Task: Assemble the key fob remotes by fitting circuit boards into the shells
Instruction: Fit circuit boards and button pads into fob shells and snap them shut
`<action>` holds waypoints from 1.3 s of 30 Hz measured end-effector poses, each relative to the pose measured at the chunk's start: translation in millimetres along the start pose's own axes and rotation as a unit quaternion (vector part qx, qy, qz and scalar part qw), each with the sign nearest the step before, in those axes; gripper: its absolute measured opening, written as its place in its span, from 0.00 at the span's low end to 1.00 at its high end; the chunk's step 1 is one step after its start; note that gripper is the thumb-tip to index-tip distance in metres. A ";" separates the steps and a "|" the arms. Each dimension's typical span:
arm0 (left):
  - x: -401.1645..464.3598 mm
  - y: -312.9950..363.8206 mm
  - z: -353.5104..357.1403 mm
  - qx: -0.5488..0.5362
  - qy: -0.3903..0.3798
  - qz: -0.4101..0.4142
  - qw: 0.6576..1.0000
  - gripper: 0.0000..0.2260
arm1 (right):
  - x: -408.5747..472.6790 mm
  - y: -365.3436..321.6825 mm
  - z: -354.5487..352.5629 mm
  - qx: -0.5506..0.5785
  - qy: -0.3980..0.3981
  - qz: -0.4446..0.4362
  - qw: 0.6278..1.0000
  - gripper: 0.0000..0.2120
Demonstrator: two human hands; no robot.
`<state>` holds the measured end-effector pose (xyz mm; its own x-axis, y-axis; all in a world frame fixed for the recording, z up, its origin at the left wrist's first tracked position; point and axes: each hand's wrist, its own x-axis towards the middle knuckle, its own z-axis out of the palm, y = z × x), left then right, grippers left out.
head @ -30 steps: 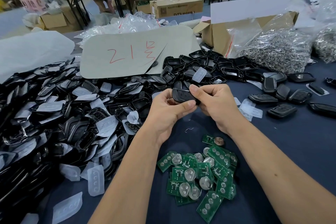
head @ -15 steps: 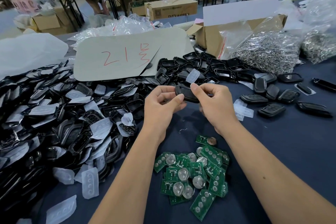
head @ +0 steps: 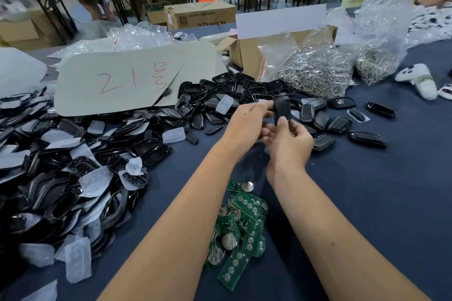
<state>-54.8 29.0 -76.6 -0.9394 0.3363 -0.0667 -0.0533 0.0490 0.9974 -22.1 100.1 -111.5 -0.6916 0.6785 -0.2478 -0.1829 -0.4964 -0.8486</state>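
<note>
Fob (head: 282, 109) stands nearly upright above the tabletop (head: 367, 203), lifted clear of the clutter, probably so its seam can be checked or pressed from both sides. Right hand (head: 289, 140) grasps it from below, thumb pressed on the lower end with the other fingers curled behind, which steadies the base. Left hand (head: 247, 120) pinches the upper part between fingertips; that hand is blurred, so the exact contact is hard to read. Whether a board already sits inside cannot be told, since the black casing hides it.

Green circuit boards (head: 242, 230) with coin cells lie in a loose heap right under the forearms, near enough to be taken without a long reach. Empty black shells (head: 73, 178) and translucent button pads (head: 78, 260) spread in a large pile to the left, within the left hand's range. Closed fobs (head: 338, 124) lie apart to the right, which looks like the finished side, so this one probably goes there once it is snapped shut
</note>
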 end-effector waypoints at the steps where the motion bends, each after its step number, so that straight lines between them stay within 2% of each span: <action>1: 1.1 -0.8 3.2 0.011 -0.006 0.000 1.000 0.17 | 0.5 -1.2 0.5 0.035 0.021 0.009 0.999 0.08; 4: 4.5 -8.9 7.2 0.047 -0.024 0.017 0.998 0.17 | -1.4 2.0 1.5 0.064 0.045 0.020 0.997 0.14; 7: 2.9 -15.8 3.3 0.070 -0.008 0.026 0.997 0.18 | -4.3 10.4 0.8 -0.022 0.041 -0.014 0.999 0.19; 10: -0.9 -20.3 -5.3 0.079 0.020 0.033 0.996 0.18 | -8.9 9.1 1.5 -0.073 0.029 -0.052 0.996 0.14; 14: -11.5 -20.3 -21.6 0.170 0.073 0.075 0.980 0.17 | -18.6 8.3 0.7 -0.164 -0.020 -0.116 0.979 0.10; 18: -28.0 -25.0 -48.7 0.332 0.121 0.159 0.922 0.12 | -28.2 10.0 2.6 -0.279 -0.135 -0.186 0.932 0.07; 20: -39.4 -28.9 -65.3 0.373 0.155 0.177 0.898 0.08 | -31.7 13.1 5.9 -0.328 -0.196 -0.217 0.898 0.06; 25: -60.9 -34.6 -98.4 0.430 0.226 0.175 0.856 0.06 | -29.9 18.3 18.2 -0.474 -0.300 -0.271 0.782 0.03; 28: -67.4 -38.1 -109.0 0.415 0.297 0.174 0.842 0.05 | -27.6 24.5 40.0 -0.572 -0.313 -0.303 0.695 0.02; 29: -68.5 -39.8 -110.2 0.395 0.318 0.170 0.845 0.06 | -26.1 27.4 50.2 -0.591 -0.307 -0.305 0.681 0.04; 32: -68.2 -43.0 -109.8 0.361 0.338 0.143 0.857 0.07 | -21.9 35.9 81.2 -0.621 -0.277 -0.275 0.679 0.11; 36: -64.8 -42.2 -106.2 0.379 0.343 0.135 0.849 0.07 | -19.5 45.5 103.2 -0.659 -0.245 -0.251 0.665 0.22; 39: -63.1 -41.6 -106.4 0.366 0.353 0.134 0.851 0.08 | -19.1 45.8 111.8 -0.686 -0.230 -0.240 0.648 0.23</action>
<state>-29.4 -94.3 -110.9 -0.8679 -0.2076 0.4512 0.1772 0.7193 0.6717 -95.4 3.9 -93.4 -0.9777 0.1868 0.0955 0.1209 0.8736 -0.4715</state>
